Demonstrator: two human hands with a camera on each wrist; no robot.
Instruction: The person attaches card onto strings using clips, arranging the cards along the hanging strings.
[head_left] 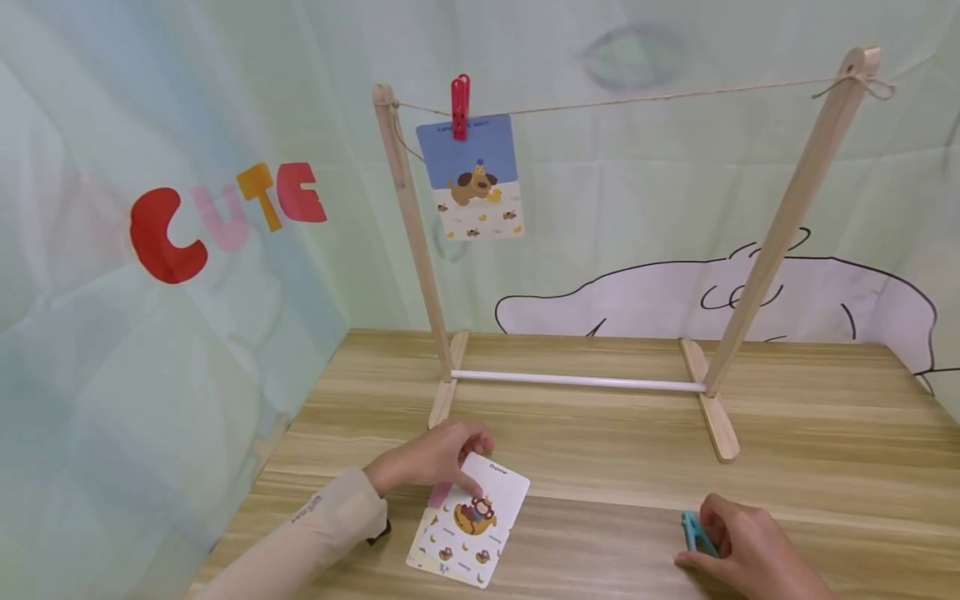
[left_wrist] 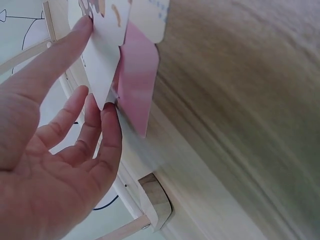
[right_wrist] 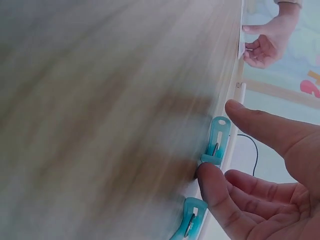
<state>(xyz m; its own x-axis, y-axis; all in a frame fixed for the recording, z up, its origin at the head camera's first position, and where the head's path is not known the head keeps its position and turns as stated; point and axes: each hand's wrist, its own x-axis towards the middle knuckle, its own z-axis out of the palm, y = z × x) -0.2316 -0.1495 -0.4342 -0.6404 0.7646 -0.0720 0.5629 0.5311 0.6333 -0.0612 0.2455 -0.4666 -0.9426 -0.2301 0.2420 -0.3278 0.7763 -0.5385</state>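
My left hand [head_left: 442, 457] holds a white monkey card [head_left: 501, 492], thumb on its face and fingertips under its edge in the left wrist view. Beneath lie a pink card [left_wrist: 137, 75] and a cream card [left_wrist: 152, 20], both mostly covered. On the table at the right, my right hand [head_left: 753, 542] reaches over two teal clothespins. One teal clothespin [right_wrist: 218, 140] shows in the gap between its spread thumb and index finger; the other clothespin [right_wrist: 192, 215] lies below the index finger in that wrist view.
A wooden stand with a left post [head_left: 412, 225] and right post [head_left: 787, 217] carries a twine line [head_left: 637, 101]. A red clothespin [head_left: 460, 108] hangs a blue-and-white dog card [head_left: 476, 179] near its left end. A white rod [head_left: 577, 380] joins the feet. Printed cloth [head_left: 247, 333] surrounds the table.
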